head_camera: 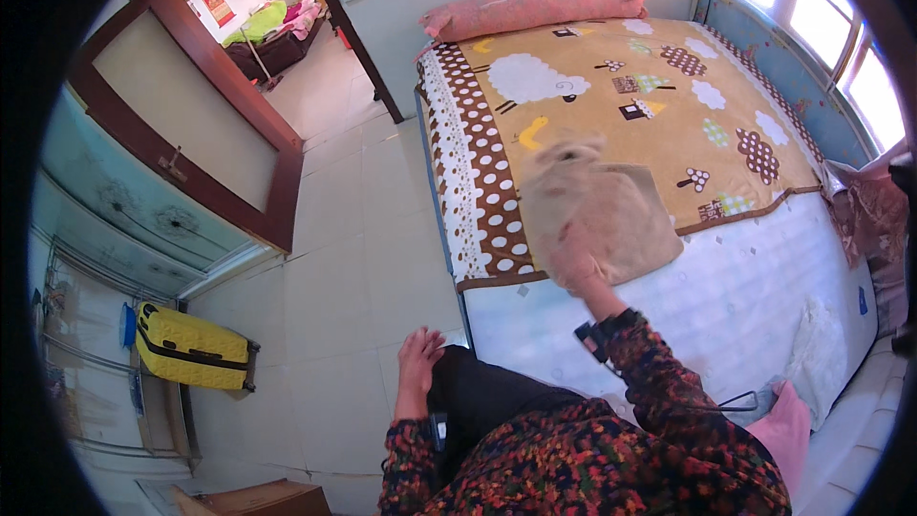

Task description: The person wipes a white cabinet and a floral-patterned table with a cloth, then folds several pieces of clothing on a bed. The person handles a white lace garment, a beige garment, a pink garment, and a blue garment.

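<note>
My right hand [575, 258] is at the lower edge of a beige plush piece of fabric [630, 222], which looks blurred by motion. Its fingers are partly hidden and blurred against the fabric. The fabric lies over a tan blanket [609, 122] with a sheep pattern and a brown dotted border, spread on the bed. Below the blanket's edge shows the white quilted mattress [573, 344]. My left hand [421, 358] is beside my leg, off the bed, with nothing seen in it.
A long pink bolster [537, 8] lies along the far edge. White cloth [817, 351], pink cloth [782, 416] and a clothes hanger [741, 401] lie at the near right. A yellow suitcase [193, 347] and a cardboard box [261, 500] stand left; a door [193, 100] is ajar.
</note>
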Demonstrator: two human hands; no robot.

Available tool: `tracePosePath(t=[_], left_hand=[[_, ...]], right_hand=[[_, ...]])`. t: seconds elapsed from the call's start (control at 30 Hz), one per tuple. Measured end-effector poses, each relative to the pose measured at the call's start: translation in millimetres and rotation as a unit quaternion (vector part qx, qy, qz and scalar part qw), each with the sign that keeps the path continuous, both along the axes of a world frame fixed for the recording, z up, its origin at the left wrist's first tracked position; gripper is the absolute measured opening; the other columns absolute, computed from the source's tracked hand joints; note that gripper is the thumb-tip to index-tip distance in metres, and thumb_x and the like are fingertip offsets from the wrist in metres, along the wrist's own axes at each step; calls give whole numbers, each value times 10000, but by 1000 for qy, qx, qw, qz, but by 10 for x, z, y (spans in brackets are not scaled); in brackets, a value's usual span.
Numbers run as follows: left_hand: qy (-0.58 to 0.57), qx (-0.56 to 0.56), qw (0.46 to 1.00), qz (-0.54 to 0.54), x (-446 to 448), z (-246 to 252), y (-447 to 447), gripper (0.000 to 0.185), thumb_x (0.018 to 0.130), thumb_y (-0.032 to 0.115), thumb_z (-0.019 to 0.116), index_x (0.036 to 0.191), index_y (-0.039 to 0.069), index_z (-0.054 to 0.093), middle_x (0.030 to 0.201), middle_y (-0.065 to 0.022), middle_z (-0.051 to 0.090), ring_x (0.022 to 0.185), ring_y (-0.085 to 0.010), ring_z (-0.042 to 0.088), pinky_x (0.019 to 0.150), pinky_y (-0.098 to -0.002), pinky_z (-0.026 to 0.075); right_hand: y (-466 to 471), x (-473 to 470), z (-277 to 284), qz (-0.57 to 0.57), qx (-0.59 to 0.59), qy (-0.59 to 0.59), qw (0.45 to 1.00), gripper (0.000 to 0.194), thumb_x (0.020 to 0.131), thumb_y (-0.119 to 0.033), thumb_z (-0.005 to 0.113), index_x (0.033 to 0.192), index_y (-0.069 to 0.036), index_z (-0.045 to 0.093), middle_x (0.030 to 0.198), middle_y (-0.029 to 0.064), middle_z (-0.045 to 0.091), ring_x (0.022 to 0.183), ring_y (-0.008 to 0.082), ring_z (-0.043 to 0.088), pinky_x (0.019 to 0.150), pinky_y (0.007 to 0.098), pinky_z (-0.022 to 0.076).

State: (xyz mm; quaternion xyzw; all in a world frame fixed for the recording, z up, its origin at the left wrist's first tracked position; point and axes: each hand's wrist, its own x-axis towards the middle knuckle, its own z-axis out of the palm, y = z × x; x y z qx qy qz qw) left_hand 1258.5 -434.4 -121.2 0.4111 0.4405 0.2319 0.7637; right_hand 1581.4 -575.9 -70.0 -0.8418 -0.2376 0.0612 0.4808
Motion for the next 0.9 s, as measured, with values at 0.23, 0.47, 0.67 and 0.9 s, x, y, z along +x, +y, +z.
tracePosePath(t=[0.23, 0.47, 0.67, 0.9], left_hand=[[-256, -196, 946, -42, 397, 12, 25, 781, 861, 675, 410, 1364, 78, 402, 1290, -138, 518, 1156, -321, 511, 972, -470, 427], [-44, -161, 986, 25, 78, -549, 9, 470, 869, 349, 625, 1181, 9, 536, 1064, -111, 609, 892, -237, 625, 763, -385, 542], [181, 176, 968, 4, 472, -494, 463, 594, 710, 252, 755, 1109, -75, 461, 993, -167, 603, 847, -232, 624, 713, -337, 518], [220, 117, 968, -31, 967, -345, 588, 466, 664, 280, 743, 943, -49, 570, 882, -173, 647, 818, -283, 651, 705, -379, 516]], right_hand=[[-260, -1410, -282, 441, -51, -65, 894, 556, 748, -194, 671, 1269, -82, 511, 1105, 182, 612, 980, 322, 609, 856, 425, 478], [-1148, -665, -952, 318, -91, 108, 937, 331, 792, -111, 636, 1103, 1, 619, 851, 132, 663, 692, 212, 638, 659, 315, 518], [-1711, -299, -1088, 69, -39, 300, 951, 221, 857, -119, 591, 1013, 34, 627, 744, 56, 617, 620, 104, 576, 532, 236, 465], [-1740, -823, -1223, 149, -76, 372, 913, 258, 862, -94, 581, 1077, 46, 608, 786, 84, 648, 626, 120, 592, 546, 237, 470]])
